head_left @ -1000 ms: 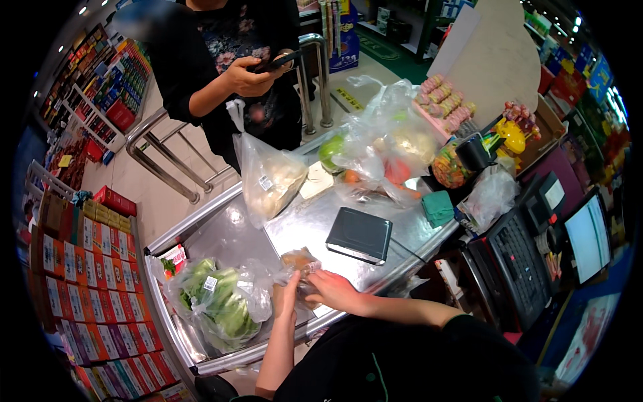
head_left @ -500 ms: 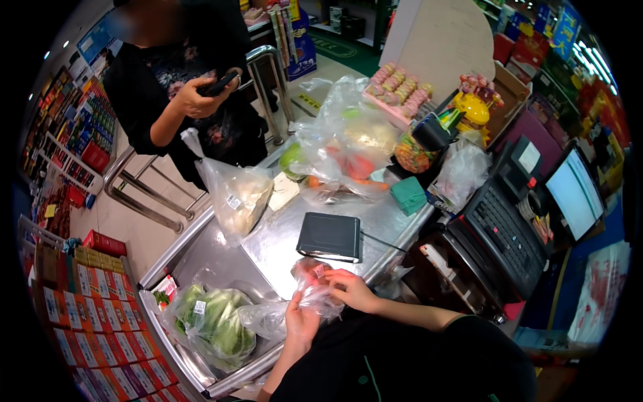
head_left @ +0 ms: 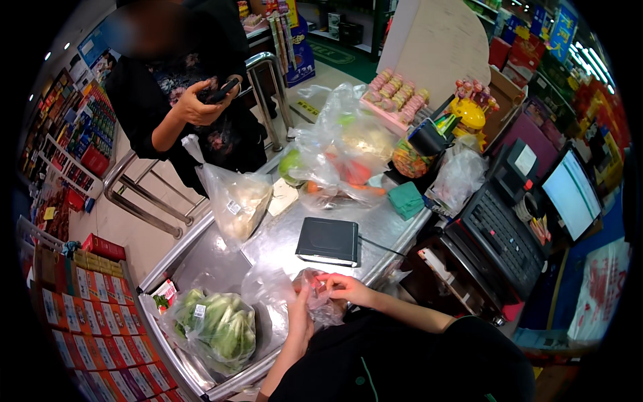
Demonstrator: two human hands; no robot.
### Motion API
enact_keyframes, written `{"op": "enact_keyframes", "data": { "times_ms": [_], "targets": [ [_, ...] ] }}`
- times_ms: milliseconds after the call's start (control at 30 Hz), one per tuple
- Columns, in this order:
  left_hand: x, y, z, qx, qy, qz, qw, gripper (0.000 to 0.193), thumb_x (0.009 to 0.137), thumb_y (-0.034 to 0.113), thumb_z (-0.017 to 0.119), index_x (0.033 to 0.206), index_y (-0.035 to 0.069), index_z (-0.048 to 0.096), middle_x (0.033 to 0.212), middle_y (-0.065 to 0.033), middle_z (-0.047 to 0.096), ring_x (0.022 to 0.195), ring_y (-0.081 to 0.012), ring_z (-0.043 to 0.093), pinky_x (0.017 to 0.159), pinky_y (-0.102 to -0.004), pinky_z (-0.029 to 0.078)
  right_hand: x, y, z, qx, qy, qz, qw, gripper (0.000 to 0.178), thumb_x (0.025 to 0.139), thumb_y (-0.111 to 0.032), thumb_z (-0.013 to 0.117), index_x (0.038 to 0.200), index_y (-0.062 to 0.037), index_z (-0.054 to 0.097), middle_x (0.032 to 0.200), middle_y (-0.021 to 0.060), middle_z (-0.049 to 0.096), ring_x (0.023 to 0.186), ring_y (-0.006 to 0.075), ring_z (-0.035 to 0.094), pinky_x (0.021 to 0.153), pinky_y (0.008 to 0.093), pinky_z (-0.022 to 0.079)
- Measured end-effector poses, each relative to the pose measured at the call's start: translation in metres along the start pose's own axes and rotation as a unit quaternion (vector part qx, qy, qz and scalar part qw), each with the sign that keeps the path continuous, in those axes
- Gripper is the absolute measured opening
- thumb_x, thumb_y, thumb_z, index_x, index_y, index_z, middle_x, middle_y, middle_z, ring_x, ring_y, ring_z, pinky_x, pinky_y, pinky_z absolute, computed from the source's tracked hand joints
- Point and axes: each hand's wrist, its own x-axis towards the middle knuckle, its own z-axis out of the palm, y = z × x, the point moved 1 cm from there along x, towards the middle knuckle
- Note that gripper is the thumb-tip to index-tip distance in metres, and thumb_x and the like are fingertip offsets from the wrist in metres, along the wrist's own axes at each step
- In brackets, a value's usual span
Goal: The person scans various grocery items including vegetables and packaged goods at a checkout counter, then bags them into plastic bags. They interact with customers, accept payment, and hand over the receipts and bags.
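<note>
Near the counter's front edge, my left hand (head_left: 301,315) is closed on a clear plastic bag (head_left: 326,311) from its left side. My right hand (head_left: 348,289) comes from the right, its fingers pinching the same bag near the top. Something reddish shows through the plastic between my hands; its kind I cannot make out. Loose plastic film (head_left: 264,285) spreads out left of my left hand. Just beyond my hands lies a flat black square device (head_left: 327,239) with a cable. To the left rests a bag of leafy green vegetables (head_left: 218,328) bearing a white label.
A knotted bag of pale food (head_left: 234,201) and several clear bags of produce (head_left: 345,147) sit farther back on the metal counter (head_left: 268,234). A keyboard (head_left: 502,231) and a screen (head_left: 573,191) stand right. A person (head_left: 194,100) beyond the counter holds a phone (head_left: 221,92).
The bag between my hands has turned and come slightly nearer to me. Its loose film has swung up and away from the greens. My left hand has moved a little upright beside it.
</note>
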Motion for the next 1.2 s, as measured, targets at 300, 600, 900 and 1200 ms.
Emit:
{"op": "enact_keyframes", "data": {
  "times_ms": [300,600,900,1200],
  "targets": [
    [0.02,-0.005,-0.034,-0.077,0.073,-0.044,0.993,0.031,0.082,0.011,0.054,0.11,-0.003,0.055,0.101,-0.0124,0.061,0.091,-0.0229,0.06,0.082,-0.0334,0.048,-0.004,-0.014,0.007,-0.004,0.007,0.015,1.0,0.007,0.085,-0.001,0.053,0.084,-0.0052,0.048,0.131,0.0125,0.045,0.115,0.018,0.046,0.098,0.0325,0.036],
    [0.004,-0.006,0.006,-0.249,-0.098,-0.127,0.955,0.038,0.092,0.017,0.041,0.124,-0.003,0.042,0.121,-0.0152,0.052,0.112,-0.0265,0.05,0.098,-0.039,0.037,-0.008,-0.006,-0.018,0.128,0.075,0.027,0.989,0.004,0.086,-0.004,0.051,0.085,-0.006,0.048,0.127,0.0138,0.05,0.108,0.0155,0.049,0.092,0.0283,0.037],
    [-0.001,0.005,0.026,-0.229,-0.101,-0.092,0.964,0.034,0.094,0.016,0.04,0.122,-0.003,0.044,0.121,-0.0153,0.052,0.115,-0.0262,0.048,0.103,-0.038,0.033,-0.012,-0.016,-0.008,0.108,0.089,0.004,0.99,0.006,0.086,-0.002,0.05,0.092,-0.0034,0.05,0.128,0.0164,0.048,0.113,0.0191,0.049,0.095,0.0321,0.037],
    [0.015,0.066,-0.104,-0.169,0.205,0.059,0.962,0.025,0.078,0.01,0.052,0.1,-0.002,0.053,0.1,-0.0178,0.06,0.088,-0.0272,0.059,0.081,-0.0368,0.05,-0.023,-0.073,0.025,-0.283,0.059,-0.094,0.953,0.011,0.084,-0.008,0.058,0.092,-0.0001,0.057,0.089,0.0104,0.06,0.083,0.0192,0.06,0.071,0.0287,0.046]
  ]
}}
